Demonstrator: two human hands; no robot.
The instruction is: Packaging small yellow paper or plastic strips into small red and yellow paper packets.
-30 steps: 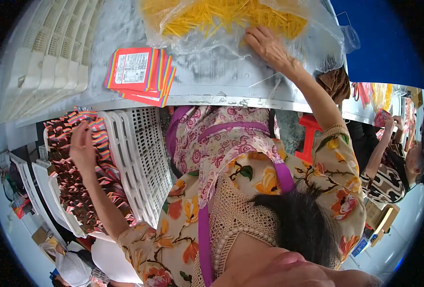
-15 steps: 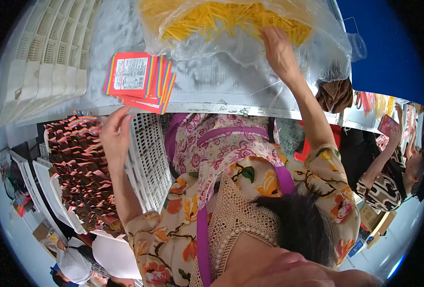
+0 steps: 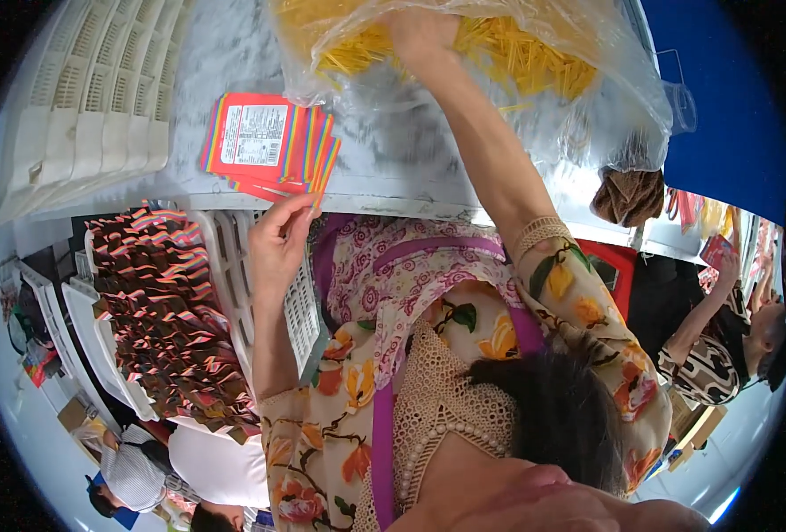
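A fanned stack of flat red packets [image 3: 249,135] with rainbow-striped edges and a white printed label lies near the table's front edge. My left hand [image 3: 278,244] is just below it, thumb and fingertips pinching the lower right corner of a packet. Farther back sits a large clear plastic bag [image 3: 579,120] full of thin yellow strips [image 3: 535,62]. My right hand [image 3: 424,40] reaches in among the strips. Its fingers are hidden by the plastic and the strips.
White slatted crates [image 3: 83,115] stand stacked at the table's left. Below them, a crate is packed with upright brown packets [image 3: 163,310]. A brown cloth [image 3: 628,195] lies at the table's right edge. A co-worker [image 3: 703,346] sits at the right, holding a red packet.
My left hand has moved right and up to the packet's corner and closed on it. My right hand has moved left and deeper into the bag of yellow strips.
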